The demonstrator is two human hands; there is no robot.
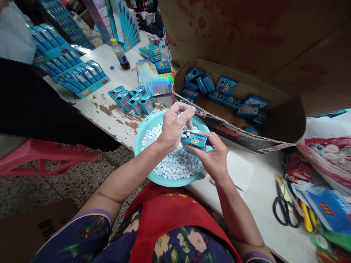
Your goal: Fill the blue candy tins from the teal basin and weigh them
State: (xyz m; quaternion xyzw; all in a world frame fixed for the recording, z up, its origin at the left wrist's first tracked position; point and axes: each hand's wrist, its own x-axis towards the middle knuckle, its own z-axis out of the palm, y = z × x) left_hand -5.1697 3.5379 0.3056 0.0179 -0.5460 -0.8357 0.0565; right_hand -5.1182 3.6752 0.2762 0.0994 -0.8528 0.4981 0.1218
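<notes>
Left hand point(175, 126) is curled narrow over the round mint-green plastic bowl point(170, 182), seemingly cupping some of the small smooth white pellets point(175, 164); can't tell how many. Looks like the filling step to me, so the next move calls for easing pellets in without spilling. Glossy rectangular blue box point(196, 140) is over the bowl's right half, printed face up, that face's long axis roughly left-right, pellet-topped end toward the bowl's middle. Right hand point(215, 155) grips it at the bowl's right edge.

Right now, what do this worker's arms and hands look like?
The left hand and right hand are ungloved and bare-wristed. The left sleeve is short, dark blue and floral, with a purple cuff edged in yellow; the right sleeve barely shows.
</notes>
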